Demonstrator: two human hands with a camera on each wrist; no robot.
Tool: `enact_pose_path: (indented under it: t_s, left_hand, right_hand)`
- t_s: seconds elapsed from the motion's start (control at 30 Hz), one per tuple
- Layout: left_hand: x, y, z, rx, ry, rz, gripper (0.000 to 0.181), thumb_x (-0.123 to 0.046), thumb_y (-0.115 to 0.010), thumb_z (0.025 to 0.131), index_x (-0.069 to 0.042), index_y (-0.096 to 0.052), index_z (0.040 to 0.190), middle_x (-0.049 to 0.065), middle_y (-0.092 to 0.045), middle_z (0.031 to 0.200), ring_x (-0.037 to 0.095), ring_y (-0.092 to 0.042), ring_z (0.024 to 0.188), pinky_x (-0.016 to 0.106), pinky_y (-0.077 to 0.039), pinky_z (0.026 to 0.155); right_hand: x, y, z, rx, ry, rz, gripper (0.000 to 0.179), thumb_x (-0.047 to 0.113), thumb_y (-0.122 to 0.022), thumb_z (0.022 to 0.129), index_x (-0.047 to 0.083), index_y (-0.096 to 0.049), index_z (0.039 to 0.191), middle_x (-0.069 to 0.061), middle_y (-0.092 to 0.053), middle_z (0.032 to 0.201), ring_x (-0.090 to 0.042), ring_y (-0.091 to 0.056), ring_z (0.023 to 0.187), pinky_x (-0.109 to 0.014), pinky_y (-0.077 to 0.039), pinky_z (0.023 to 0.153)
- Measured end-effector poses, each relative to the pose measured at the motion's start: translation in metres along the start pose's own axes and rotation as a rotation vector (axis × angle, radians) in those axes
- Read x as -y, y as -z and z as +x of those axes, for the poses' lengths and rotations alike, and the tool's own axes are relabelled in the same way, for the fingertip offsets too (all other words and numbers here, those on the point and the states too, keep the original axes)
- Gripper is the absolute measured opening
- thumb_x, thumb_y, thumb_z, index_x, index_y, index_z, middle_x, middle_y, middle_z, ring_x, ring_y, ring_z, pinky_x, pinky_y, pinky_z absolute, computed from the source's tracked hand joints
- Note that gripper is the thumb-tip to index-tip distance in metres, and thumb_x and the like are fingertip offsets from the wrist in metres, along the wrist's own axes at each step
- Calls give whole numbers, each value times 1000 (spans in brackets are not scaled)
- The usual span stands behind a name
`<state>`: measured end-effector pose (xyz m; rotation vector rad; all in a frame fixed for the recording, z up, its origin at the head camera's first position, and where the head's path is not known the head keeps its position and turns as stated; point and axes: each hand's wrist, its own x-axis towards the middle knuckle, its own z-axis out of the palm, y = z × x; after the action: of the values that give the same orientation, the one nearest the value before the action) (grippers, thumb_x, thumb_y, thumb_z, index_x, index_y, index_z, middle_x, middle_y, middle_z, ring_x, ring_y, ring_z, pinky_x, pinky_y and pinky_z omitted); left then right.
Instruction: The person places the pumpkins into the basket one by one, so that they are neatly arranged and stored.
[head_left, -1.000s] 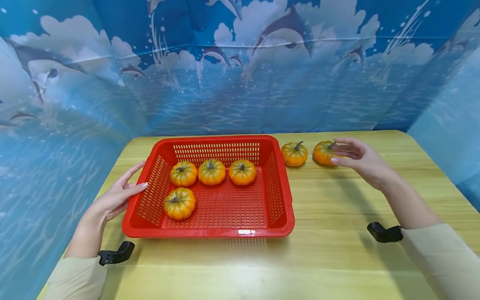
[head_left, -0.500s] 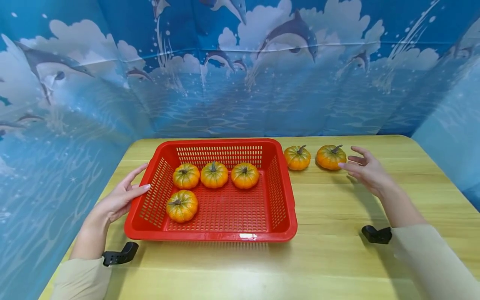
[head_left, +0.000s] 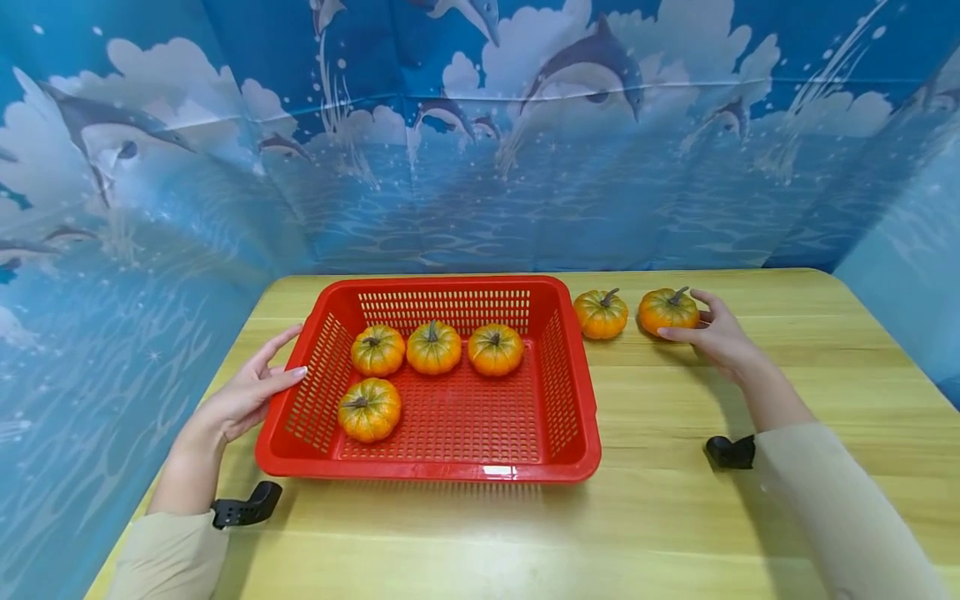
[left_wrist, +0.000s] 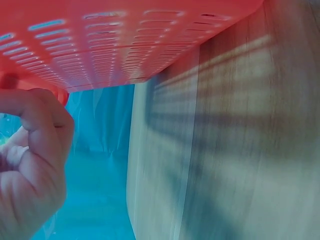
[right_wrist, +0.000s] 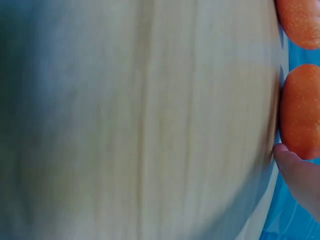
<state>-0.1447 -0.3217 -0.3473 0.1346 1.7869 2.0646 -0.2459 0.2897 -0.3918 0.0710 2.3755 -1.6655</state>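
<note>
A red plastic basket [head_left: 427,472] with slotted sides stands on the table, holding several small orange pumpkins [head_left: 497,350]. At its left side my left hand [head_left: 238,398] grips the rim; in the left wrist view, curled fingers [left_wrist: 47,117] show beside the slotted wall. Two more pumpkins are on the table, right of the basket: one pumpkin [head_left: 601,315] close to the basket's rim, the other pumpkin [head_left: 666,312] farther right. Around that farther one my right hand [head_left: 723,340] has its thumb in front and fingers behind. The right wrist view shows the thumb [right_wrist: 295,167] touching its side.
The light wooden table [head_left: 450,542] ends at a blue curtain [head_left: 480,208] printed with dolphins, which also runs along both sides. A black wrist strap [head_left: 247,505] with a camera sits on each forearm.
My right hand first drew back to the right of the farther pumpkin, then moved left and took hold of it. The left hand stays on the basket. The head view has shifted slightly.
</note>
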Motion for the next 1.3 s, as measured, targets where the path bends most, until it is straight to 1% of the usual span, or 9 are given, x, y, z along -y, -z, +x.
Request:
enact_pose_path:
  t_s: [0.1, 0.2, 0.6, 0.8, 1.0, 1.17, 1.3]
  left_hand:
    - [0, 0, 2, 2, -4, -8, 68, -2, -43, 98, -24, -6, 150, 6, -62, 111, 23, -65, 94, 40, -54, 77]
    - [0, 0, 3, 2, -10, -15, 68, -2, -43, 98, -24, -6, 150, 6, -62, 111, 23, -65, 94, 40, -54, 77]
    - [0, 0, 3, 1, -9, -19, 69, -2, -44, 97, -24, -5, 150, 5, -62, 110, 23, -66, 93, 39, -55, 76]
    - [0, 0, 1, 4, -7, -20, 69, -1, -44, 97, -23, -5, 150, 5, -63, 110, 23, -66, 93, 40, -54, 76]
    - [0, 1, -1, -4, -4, -12, 68, -1, -44, 97, -23, -6, 150, 5, -63, 110, 23, -66, 93, 40, -55, 76]
    - [0, 0, -1, -14, 4, 0, 69, -2, -45, 97, -23, -5, 150, 4, -62, 110, 22, -65, 93, 39, -54, 77]
    - [-1, 0, -1, -10, 6, -2, 70, -3, -45, 97, -23, -4, 150, 4, -62, 110, 22, -65, 94, 39, -54, 77]
  right_hand:
    - [0, 0, 5, -18, 14, -3, 103, 24, -70, 85, 10, 11, 149, -31, -5, 148, -43, -18, 133, -50, -23, 109]
    - [-1, 1, 10, -32, 24, -1, 104, 25, -70, 85, 11, 10, 149, -31, -7, 147, -42, -19, 133, -50, -23, 109]
    - [-2, 0, 15, -35, 40, -18, 105, 26, -71, 84, 8, 10, 149, -32, -5, 147, -44, -20, 132, -52, -24, 107]
    - [-1, -3, 16, -51, 37, -10, 103, 24, -70, 84, 7, 8, 149, -32, -7, 147, -43, -22, 132, -51, -25, 108]
    - [-1, -5, 15, -68, 18, -28, 104, 28, -73, 81, 7, 3, 150, -32, -11, 146, -43, -22, 131, -52, -25, 107]
    - [-2, -4, 13, -67, 5, -56, 104, 30, -73, 81, 8, 2, 150, -33, -8, 147, -45, -21, 131, -53, -25, 107]
    - [-2, -2, 11, -49, 1, -80, 103, 31, -72, 82, 9, 2, 150, -34, -6, 147, -46, -21, 131, -54, -25, 106]
